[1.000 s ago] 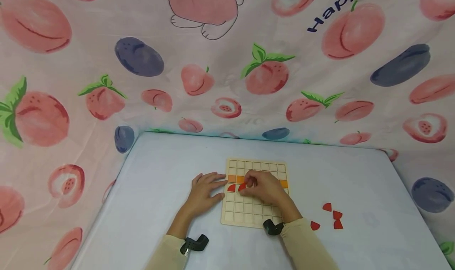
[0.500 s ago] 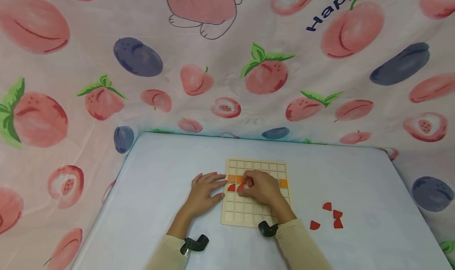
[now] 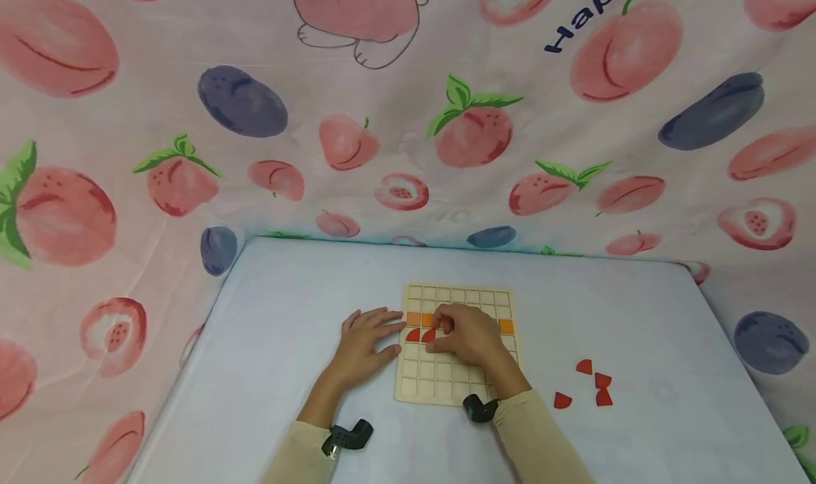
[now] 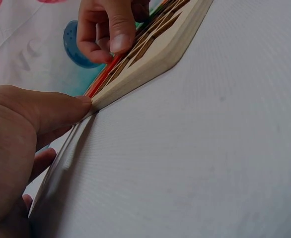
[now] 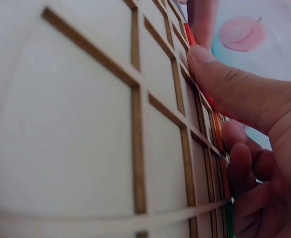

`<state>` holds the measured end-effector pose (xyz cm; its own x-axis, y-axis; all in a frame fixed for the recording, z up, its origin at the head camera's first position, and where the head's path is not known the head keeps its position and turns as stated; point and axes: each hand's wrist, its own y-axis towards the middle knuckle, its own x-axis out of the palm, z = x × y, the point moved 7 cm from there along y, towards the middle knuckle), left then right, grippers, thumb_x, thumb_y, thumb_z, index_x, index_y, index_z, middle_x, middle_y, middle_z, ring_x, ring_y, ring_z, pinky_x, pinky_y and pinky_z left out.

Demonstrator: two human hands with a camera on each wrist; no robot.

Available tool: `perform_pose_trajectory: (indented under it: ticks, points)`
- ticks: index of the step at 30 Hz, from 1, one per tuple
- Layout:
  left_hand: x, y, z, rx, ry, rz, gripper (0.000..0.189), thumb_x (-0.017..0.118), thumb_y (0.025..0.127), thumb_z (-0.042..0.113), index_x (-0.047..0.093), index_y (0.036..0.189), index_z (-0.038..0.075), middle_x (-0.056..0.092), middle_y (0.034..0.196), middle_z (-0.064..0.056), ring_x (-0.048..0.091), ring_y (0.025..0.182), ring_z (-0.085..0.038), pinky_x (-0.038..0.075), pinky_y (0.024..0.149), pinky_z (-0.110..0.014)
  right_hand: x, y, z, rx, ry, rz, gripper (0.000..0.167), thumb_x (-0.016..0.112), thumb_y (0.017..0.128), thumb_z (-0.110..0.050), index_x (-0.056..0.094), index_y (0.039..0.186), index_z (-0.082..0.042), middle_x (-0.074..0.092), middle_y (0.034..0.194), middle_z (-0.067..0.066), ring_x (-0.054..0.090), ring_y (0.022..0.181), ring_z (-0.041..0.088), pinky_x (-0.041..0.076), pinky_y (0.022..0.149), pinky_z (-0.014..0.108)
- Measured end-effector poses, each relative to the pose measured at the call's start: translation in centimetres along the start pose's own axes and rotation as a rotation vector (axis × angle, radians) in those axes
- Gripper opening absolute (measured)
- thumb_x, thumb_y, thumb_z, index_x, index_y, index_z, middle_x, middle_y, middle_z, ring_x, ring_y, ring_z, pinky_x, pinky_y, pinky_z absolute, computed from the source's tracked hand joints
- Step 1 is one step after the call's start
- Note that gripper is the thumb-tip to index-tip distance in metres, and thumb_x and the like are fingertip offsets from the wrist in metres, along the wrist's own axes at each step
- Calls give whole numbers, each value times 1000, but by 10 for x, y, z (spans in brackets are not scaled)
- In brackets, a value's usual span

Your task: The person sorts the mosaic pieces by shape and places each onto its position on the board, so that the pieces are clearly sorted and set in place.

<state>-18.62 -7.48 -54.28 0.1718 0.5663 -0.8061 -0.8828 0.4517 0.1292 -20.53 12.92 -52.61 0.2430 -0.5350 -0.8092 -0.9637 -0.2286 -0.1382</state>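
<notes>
A square wooden grid board (image 3: 443,388) lies on the table. My left hand (image 3: 363,346) rests at its left edge with fingers spread, the thumb tip against the side in the left wrist view. Over the board, my right hand (image 3: 473,336) has its fingers curled, thumb and forefinger at a red quarter-circle piece (image 3: 428,336) in the second column. Left of it, another red quarter-circle (image 3: 413,335) sits in the first cell of that row. In the right wrist view the right thumb (image 5: 235,87) presses close to the grid; its fingertips hide part of the row.
Orange squares (image 3: 506,326) show in the row above the red pieces, partly covered by the right hand. Several loose red quarter-circles (image 3: 584,366) lie on the white table (image 3: 669,427) to the right. A fruit-print cloth (image 3: 382,144) hangs behind the table.
My right hand has shifted slightly left with the red piece, which now lies lined up over the second cell. The left hand stays at the board's edge.
</notes>
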Motion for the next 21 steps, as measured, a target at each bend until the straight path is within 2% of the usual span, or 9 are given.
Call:
perform_pose_trajectory:
  ticks: [5, 9, 21]
  points:
    - [-2, 0, 0, 5, -3, 4, 44, 73, 92, 29, 68, 135, 23, 59, 148, 4, 42, 147, -25, 17, 121, -62, -4, 0, 3, -4, 90, -10, 23, 88, 78, -39, 70, 89, -29, 59, 74, -12, 53, 65, 10, 40, 63, 30]
    - [-3, 0, 1, 7, -5, 7, 44, 73, 92, 29, 69, 135, 22, 59, 148, 4, 43, 146, -25, 17, 121, -61, -4, 1, 4, -18, 108, -2, 15, 84, 83, -35, 72, 90, -29, 60, 74, -13, 53, 65, 9, 41, 63, 29]
    - [-4, 0, 3, 2, -38, 4, 43, 74, 92, 27, 69, 134, 20, 60, 147, 3, 44, 146, -26, 16, 121, -62, -4, -1, 3, -3, 98, 3, 13, 85, 82, -29, 73, 87, -29, 59, 73, -13, 52, 65, 10, 40, 64, 30]
